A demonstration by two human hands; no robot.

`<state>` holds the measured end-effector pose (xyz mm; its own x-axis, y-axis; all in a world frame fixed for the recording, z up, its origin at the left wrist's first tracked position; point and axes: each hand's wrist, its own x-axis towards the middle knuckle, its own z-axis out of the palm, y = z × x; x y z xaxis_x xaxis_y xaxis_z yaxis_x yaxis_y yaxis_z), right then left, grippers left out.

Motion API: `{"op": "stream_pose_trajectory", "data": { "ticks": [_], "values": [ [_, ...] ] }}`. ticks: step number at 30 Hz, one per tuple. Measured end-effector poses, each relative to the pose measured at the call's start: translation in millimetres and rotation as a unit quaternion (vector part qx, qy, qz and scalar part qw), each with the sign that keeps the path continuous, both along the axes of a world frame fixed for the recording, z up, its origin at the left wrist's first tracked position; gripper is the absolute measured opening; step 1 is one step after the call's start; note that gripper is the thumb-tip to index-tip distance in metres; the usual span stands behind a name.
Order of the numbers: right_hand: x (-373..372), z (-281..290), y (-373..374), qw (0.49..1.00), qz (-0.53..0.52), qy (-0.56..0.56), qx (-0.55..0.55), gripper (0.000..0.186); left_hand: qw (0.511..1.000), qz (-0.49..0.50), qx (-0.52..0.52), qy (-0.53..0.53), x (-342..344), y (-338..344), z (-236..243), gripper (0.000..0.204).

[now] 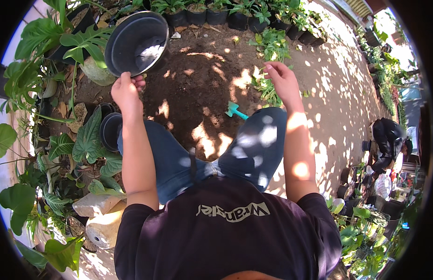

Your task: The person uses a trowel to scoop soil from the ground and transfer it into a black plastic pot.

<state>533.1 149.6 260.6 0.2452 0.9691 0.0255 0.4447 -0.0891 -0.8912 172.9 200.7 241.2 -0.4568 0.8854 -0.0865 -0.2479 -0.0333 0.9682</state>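
My left hand [127, 95] grips the near rim of a round black plastic plant pot [114, 46], thumb over the edge. The pot is tilted so its inside shows, with a bright patch of sunlight in it. To the right, my right hand [283, 84] is raised over leafy green cuttings [272, 44] lying on the ground. Its fingers are drawn together; whatever may be between them is too small to make out. A turquoise hand trowel [233, 110] lies on the dark loose soil [179, 88] beside my right knee, away from both hands.
Several potted plants [216, 16] line the far edge of the soil. Large-leaved plants [39, 37] and a smaller black pot [111, 131] crowd my left side, with pale stone blocks [104, 226] behind. Another person in dark clothes [388, 142] bends among pots at the far right.
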Motion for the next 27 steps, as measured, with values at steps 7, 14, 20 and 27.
{"op": "stream_pose_trajectory", "data": {
  "ticks": [7, 14, 20, 27],
  "values": [
    [-5.5, -57.2, 87.3, 0.983, 0.102, -0.086, -0.126, 0.034, 0.993, -0.09, -0.039, 0.063, 12.8, 61.4, -56.9, 0.026],
    [32.2, -247.4, 104.0, 0.79, 0.215, -0.462, -0.342, 0.039, 0.983, -0.065, -0.129, 0.109, 12.7, 93.8, -106.9, 0.026],
    [-23.7, -280.4, 57.5, 0.763, 0.017, -0.325, -0.559, 0.042, 0.987, -0.055, -0.142, 0.059, 21.6, 114.8, -102.6, 0.023],
    [-25.8, -310.8, 71.2, 0.684, -0.034, -0.413, -0.601, 0.048, 0.975, -0.05, -0.21, 0.045, 12.6, 117.4, -97.1, 0.022]
  ]
}}
